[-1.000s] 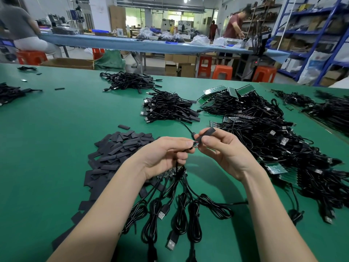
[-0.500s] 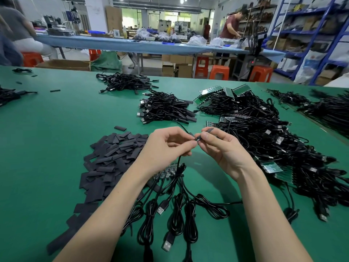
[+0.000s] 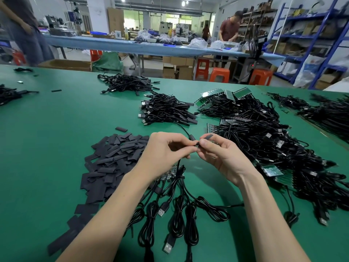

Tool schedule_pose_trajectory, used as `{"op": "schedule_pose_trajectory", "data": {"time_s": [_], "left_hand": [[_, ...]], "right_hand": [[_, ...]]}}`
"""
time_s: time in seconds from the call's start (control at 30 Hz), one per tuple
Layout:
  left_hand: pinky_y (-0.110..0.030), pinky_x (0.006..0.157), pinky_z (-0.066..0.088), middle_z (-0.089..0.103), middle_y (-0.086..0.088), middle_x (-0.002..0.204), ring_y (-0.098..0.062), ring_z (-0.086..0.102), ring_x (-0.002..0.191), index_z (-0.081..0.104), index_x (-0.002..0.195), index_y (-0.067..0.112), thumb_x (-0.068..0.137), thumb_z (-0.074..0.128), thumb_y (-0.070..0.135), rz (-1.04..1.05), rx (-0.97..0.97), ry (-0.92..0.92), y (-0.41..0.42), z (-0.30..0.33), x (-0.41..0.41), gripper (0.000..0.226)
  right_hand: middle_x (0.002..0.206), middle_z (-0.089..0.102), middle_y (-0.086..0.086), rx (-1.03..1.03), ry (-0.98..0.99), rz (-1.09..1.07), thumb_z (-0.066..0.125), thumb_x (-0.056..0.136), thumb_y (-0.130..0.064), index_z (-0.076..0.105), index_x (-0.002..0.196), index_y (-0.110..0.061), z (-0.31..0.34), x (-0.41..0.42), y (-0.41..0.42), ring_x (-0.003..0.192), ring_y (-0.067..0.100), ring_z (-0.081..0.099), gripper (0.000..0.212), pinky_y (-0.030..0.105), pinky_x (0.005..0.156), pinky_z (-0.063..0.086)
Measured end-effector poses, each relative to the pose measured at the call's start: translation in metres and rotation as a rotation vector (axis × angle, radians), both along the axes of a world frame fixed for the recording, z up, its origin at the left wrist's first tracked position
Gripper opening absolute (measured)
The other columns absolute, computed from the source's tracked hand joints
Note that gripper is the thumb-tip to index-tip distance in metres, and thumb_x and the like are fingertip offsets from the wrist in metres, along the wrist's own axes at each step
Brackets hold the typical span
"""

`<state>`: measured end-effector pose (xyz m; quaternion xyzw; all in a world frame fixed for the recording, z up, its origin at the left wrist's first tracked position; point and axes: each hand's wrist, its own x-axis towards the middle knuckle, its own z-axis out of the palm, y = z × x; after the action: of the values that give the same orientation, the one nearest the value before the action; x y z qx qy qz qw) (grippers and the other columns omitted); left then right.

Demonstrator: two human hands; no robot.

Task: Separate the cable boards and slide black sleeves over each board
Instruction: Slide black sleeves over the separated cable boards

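Observation:
Above the green table (image 3: 56,140), my left hand (image 3: 166,150) and my right hand (image 3: 221,156) meet fingertip to fingertip. The left hand pinches the end of a black cable (image 3: 178,167) where a tiny board sits, mostly hidden by the fingers. A black sleeve (image 3: 207,137) is pinched in my right hand and pokes up past the thumb, its near end at the board. Below the hands lies a strip of joined boards (image 3: 170,173) with several coiled USB cables (image 3: 177,224) fanning toward me. A heap of flat black sleeves (image 3: 115,159) lies to the left.
A large tangle of cables with green board panels (image 3: 272,170) fills the right side. A bundle of sleeved cables (image 3: 166,109) lies beyond the hands, another bundle (image 3: 128,84) farther back. People work at a blue table (image 3: 132,45) behind; orange stools (image 3: 219,74) stand near it.
The sleeve in my right hand has tipped from slanting up-right to lying closer to the cable end. Both hands stay together; the view has shifted slightly.

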<state>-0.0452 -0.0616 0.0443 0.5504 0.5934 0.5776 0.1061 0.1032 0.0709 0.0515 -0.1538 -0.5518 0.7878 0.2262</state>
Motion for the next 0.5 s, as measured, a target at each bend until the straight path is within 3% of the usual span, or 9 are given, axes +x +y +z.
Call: {"op": "schedule_pose_trajectory", "data": {"time_s": [0.2, 0.5], "left_hand": [[-0.027, 0.07, 0.06, 0.078, -0.004, 0.08, -0.025, 0.077, 0.071, 0.082, 0.083, 0.02, 0.076, 0.088, 0.022, -0.082, -0.001, -0.2, -0.0025, 0.0033, -0.0012, 0.01], [-0.022, 0.064, 0.057, 0.077, -0.001, 0.073, -0.02, 0.076, 0.066, 0.08, 0.076, 0.023, 0.073, 0.09, 0.027, -0.046, -0.008, -0.158, -0.0013, 0.0017, 0.0003, 0.011]], "right_hand": [[0.091, 0.074, 0.009, -0.002, 0.006, 0.048, 0.08, 0.077, -0.016, 0.076, 0.089, -0.015, 0.0011, -0.0001, -0.0013, 0.077, 0.013, 0.071, 0.013, 0.021, 0.072, 0.058], [0.087, 0.072, 0.01, 0.026, -0.037, 0.082, 0.075, 0.079, -0.012, 0.071, 0.095, -0.007, 0.0022, 0.0023, -0.0024, 0.071, 0.011, 0.068, 0.018, 0.02, 0.07, 0.058]]}}
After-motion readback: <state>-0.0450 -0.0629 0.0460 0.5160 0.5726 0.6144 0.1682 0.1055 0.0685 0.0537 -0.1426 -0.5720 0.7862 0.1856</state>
